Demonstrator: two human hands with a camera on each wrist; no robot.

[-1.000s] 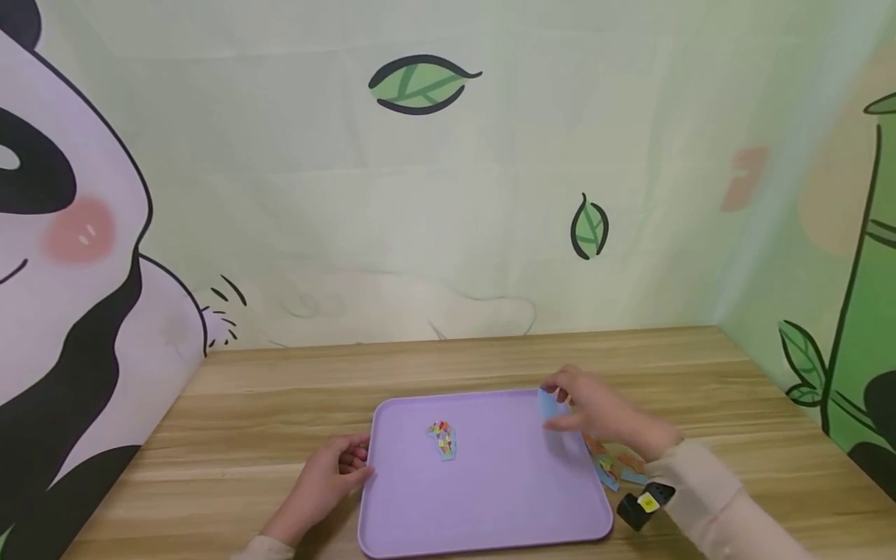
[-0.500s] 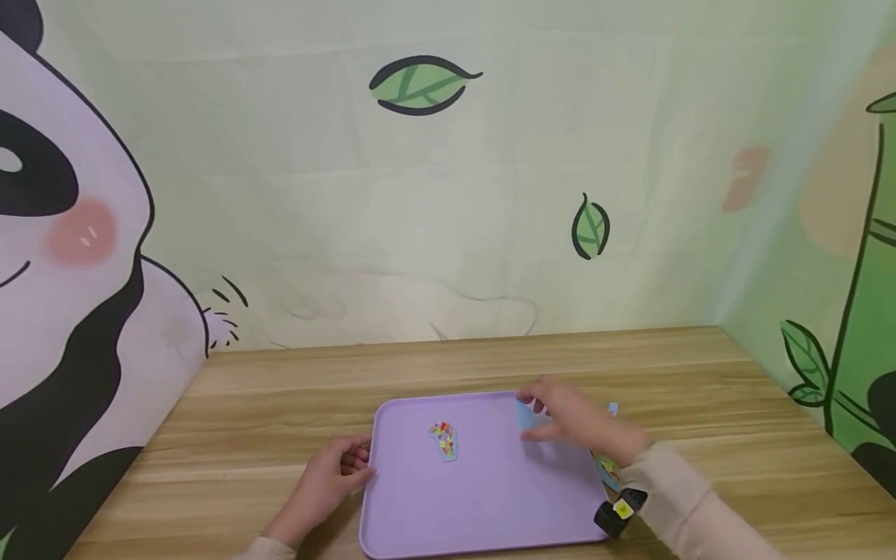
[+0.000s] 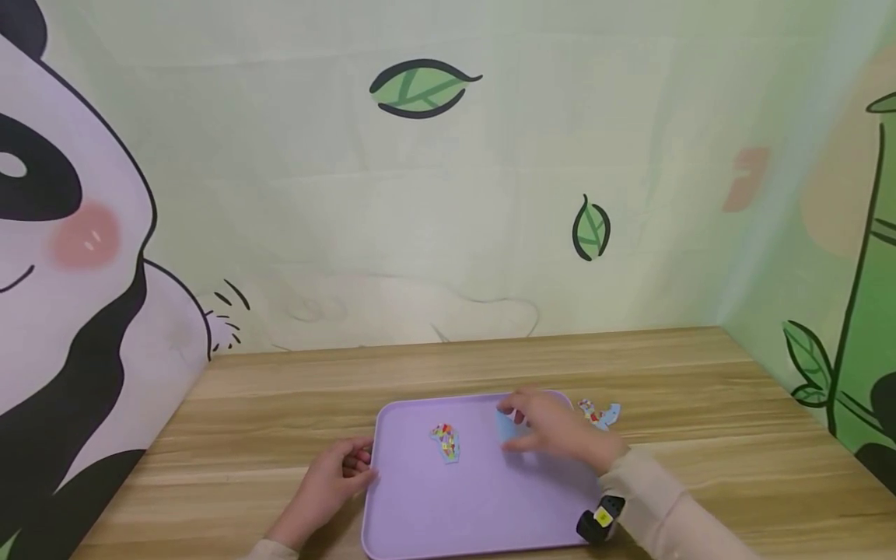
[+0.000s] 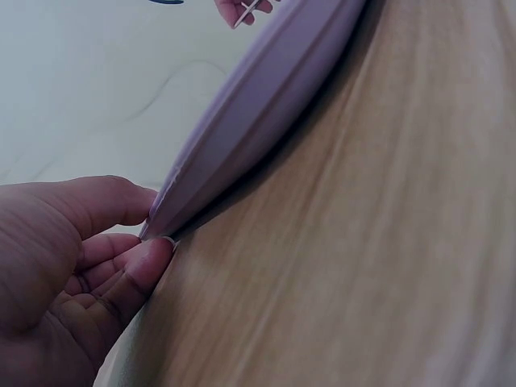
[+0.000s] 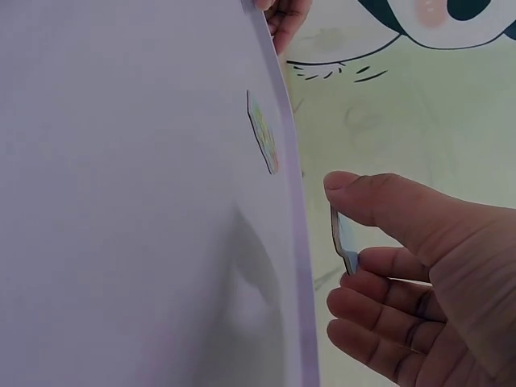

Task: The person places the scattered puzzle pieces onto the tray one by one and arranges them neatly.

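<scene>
A light purple tray (image 3: pixel 462 513) lies on the wooden table. On its left part rests a multicoloured puzzle piece (image 3: pixel 446 443) with a pale blue edge. My left hand (image 3: pixel 332 476) is at the tray's left side; in the left wrist view its thumb and a finger pinch the rim. Over the right half of the tray, my right hand (image 3: pixel 560 428) pinches a light blue puzzle piece (image 5: pixel 343 235) between thumb and fingers. The right wrist view shows this piece edge-on, held above the tray surface. Its printed face is mostly hidden.
More puzzle pieces (image 3: pixel 598 414) lie on the table just past the tray's right back corner, partly hidden by the right arm. A black wrist camera (image 3: pixel 600 519) sits on the right wrist. Behind the table (image 3: pixel 294 404) stands a wall cloth printed with a panda and leaves.
My right hand has moved left with its puzzle piece, from the tray's right back corner to over the tray. Pieces beyond the right back corner have come into sight. The left hand stays put.
</scene>
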